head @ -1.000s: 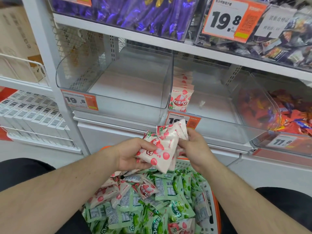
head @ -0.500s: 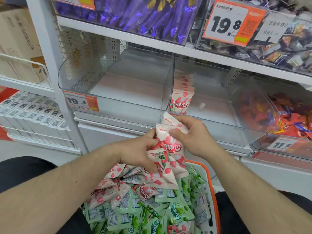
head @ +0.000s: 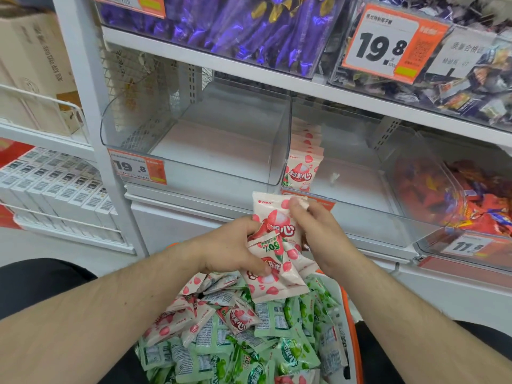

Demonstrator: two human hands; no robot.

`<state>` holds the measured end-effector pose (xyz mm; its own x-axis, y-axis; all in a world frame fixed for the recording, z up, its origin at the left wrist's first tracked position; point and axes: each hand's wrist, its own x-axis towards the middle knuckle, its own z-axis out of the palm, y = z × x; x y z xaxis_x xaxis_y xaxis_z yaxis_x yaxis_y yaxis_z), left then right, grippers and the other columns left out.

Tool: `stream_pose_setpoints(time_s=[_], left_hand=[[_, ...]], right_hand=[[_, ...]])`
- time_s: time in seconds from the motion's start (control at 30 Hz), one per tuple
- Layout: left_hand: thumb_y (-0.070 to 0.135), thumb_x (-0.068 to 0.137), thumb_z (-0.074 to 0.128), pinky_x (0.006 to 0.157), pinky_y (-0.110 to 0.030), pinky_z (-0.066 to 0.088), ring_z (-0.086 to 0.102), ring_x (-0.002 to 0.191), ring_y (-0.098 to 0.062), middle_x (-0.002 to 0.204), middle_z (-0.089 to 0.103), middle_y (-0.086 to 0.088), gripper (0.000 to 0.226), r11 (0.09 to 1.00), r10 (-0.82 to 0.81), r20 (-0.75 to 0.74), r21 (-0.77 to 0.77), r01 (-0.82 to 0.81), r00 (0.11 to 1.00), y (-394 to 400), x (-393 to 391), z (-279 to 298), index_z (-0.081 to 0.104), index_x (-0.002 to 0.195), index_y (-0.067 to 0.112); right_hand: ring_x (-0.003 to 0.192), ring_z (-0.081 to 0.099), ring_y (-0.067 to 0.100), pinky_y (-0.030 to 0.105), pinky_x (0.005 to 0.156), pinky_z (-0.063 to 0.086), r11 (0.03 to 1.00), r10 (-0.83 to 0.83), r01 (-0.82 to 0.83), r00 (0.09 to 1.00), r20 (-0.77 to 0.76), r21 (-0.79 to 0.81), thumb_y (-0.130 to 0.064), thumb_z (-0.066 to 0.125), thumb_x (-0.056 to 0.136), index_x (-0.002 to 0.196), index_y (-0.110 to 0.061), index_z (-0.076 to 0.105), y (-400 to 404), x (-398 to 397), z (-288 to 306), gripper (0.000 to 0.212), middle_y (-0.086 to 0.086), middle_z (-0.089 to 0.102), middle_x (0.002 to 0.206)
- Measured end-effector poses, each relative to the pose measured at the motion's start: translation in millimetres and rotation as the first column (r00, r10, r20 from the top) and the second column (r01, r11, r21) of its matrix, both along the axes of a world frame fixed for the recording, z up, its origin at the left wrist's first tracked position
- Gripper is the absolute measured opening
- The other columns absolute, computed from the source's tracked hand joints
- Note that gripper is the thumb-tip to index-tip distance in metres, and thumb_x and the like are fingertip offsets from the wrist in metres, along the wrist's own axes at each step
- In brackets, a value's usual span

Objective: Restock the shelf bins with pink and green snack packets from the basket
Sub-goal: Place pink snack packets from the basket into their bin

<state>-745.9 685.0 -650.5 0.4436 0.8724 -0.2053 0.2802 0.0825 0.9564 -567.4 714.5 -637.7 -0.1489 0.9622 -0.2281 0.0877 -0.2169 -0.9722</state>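
Note:
My left hand (head: pixel 231 249) grips a bunch of pink snack packets (head: pixel 273 281) above the basket. My right hand (head: pixel 318 231) pinches the top pink packet (head: pixel 270 210) of that bunch. The orange-rimmed basket (head: pixel 353 325) below holds several pink packets (head: pixel 177 322) and green packets (head: pixel 288 350). Two clear shelf bins stand ahead: the left bin (head: pixel 194 173) holds nothing, and the middle bin (head: pixel 365 206) has a row of pink packets (head: pixel 302 173) standing along its left wall.
A bin of red and orange sweets (head: pixel 471 200) sits to the right. Purple sweets (head: pixel 221 26) and mixed sweets (head: pixel 471 87) fill the upper shelf bins. Orange price tags (head: pixel 138 167) hang on the bin fronts. White boxes (head: pixel 55 184) line a rack at left.
Both hands have lifted the pink bunch up from the basket toward the shelf front. My right hand has shifted to pinch the top packet.

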Motion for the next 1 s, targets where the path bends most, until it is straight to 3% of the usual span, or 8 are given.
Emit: stream_pose_setpoints(time_s=[0.13, 0.23, 0.37, 0.47, 0.6, 0.73, 0.9, 1.0], left_hand=[[0.003, 0.069, 0.083, 0.095, -0.013, 0.043, 0.054, 0.111, -0.004, 0.123, 0.047, 0.010, 0.035, 0.974, -0.036, -0.135, 0.218, 0.066, 0.990, 6, -4, 5, 0.070, 0.094, 0.024], [0.006, 0.068, 0.083, 0.100, -0.009, 0.036, 0.048, 0.116, -0.004, 0.127, 0.042, 0.008, 0.036, 0.940, -0.059, -0.226, 0.314, 0.130, 0.972, 13, -4, 7, 0.073, 0.102, 0.014], [0.009, 0.066, 0.082, 0.099, -0.017, 0.042, 0.052, 0.115, -0.007, 0.125, 0.042, 0.010, 0.034, 0.923, -0.023, -0.234, 0.368, 0.111, 0.972, 25, 0, 13, 0.073, 0.097, 0.020], [0.017, 0.058, 0.081, 0.098, -0.016, 0.043, 0.051, 0.116, -0.003, 0.127, 0.043, 0.012, 0.041, 0.924, -0.014, -0.146, 0.375, 0.068, 0.989, 32, 4, 18, 0.072, 0.098, 0.024], [0.015, 0.056, 0.080, 0.089, -0.016, 0.049, 0.059, 0.107, -0.004, 0.126, 0.051, 0.011, 0.050, 0.938, 0.034, 0.060, 0.343, -0.053, 0.998, 43, 5, 26, 0.066, 0.104, 0.024], [-0.011, 0.067, 0.077, 0.062, -0.029, 0.058, 0.069, 0.075, -0.013, 0.083, 0.074, 0.004, 0.046, 0.953, 0.210, 0.288, 0.152, -0.261, 0.934, 51, -3, 28, 0.061, 0.101, 0.017], [0.002, 0.060, 0.070, 0.057, -0.032, 0.059, 0.071, 0.072, -0.015, 0.080, 0.074, 0.000, 0.045, 0.956, 0.262, 0.447, 0.004, -0.294, 0.856, 51, -11, 29, 0.059, 0.102, 0.012], [0.002, 0.061, 0.068, 0.054, -0.031, 0.058, 0.071, 0.071, -0.019, 0.083, 0.074, -0.004, 0.046, 0.944, 0.304, 0.503, -0.041, -0.329, 0.809, 53, -12, 29, 0.059, 0.104, 0.012]], right_hand=[[0.083, 0.072, 0.017, 0.026, 0.067, 0.055, 0.992, 0.128, -0.127, 0.991, -0.029, 0.024, 0.002, 0.073, 0.079, 0.113, -0.012, 0.061, -3, 12, 0, 0.039, 0.003, 0.075, 0.095], [0.073, 0.071, 0.009, 0.020, 0.060, 0.053, 0.994, 0.091, -0.093, 0.995, 0.038, 0.061, 0.003, 0.071, 0.082, 0.107, -0.011, 0.064, 0, 13, 4, 0.029, -0.004, 0.075, 0.083], [0.082, 0.072, 0.010, 0.029, 0.072, 0.058, 0.986, 0.015, -0.037, 0.991, 0.133, 0.164, -0.001, 0.074, 0.082, 0.111, -0.013, 0.063, 4, 11, 12, 0.033, -0.003, 0.075, 0.091], [0.082, 0.072, 0.012, 0.034, 0.077, 0.059, 0.973, -0.047, 0.014, 0.990, 0.135, 0.231, 0.001, 0.073, 0.082, 0.102, -0.017, 0.063, 14, 13, 21, 0.028, -0.002, 0.075, 0.090], [0.076, 0.072, 0.015, 0.032, 0.069, 0.059, 0.959, -0.115, 0.113, 0.993, -0.005, 0.260, 0.005, 0.068, 0.084, 0.097, -0.013, 0.065, 38, 21, 42, 0.022, 0.001, 0.075, 0.085], [0.073, 0.071, 0.011, 0.025, 0.064, 0.057, 0.932, -0.236, 0.275, 0.955, -0.179, 0.238, 0.000, 0.064, 0.089, 0.098, -0.011, 0.066, 82, 45, 59, 0.015, 0.000, 0.074, 0.087], [0.066, 0.068, 0.008, 0.024, 0.065, 0.054, 0.990, -0.094, 0.078, 0.985, 0.144, 0.116, -0.002, 0.068, 0.087, 0.097, -0.010, 0.066, 121, 65, 49, 0.012, -0.001, 0.074, 0.081], [0.054, 0.055, 0.008, 0.021, 0.053, 0.037, 0.992, 0.113, -0.128, 0.883, 0.455, 0.001, -0.009, 0.072, 0.086, 0.084, -0.017, 0.067, 134, 61, 39, 0.009, -0.008, 0.070, 0.064]])
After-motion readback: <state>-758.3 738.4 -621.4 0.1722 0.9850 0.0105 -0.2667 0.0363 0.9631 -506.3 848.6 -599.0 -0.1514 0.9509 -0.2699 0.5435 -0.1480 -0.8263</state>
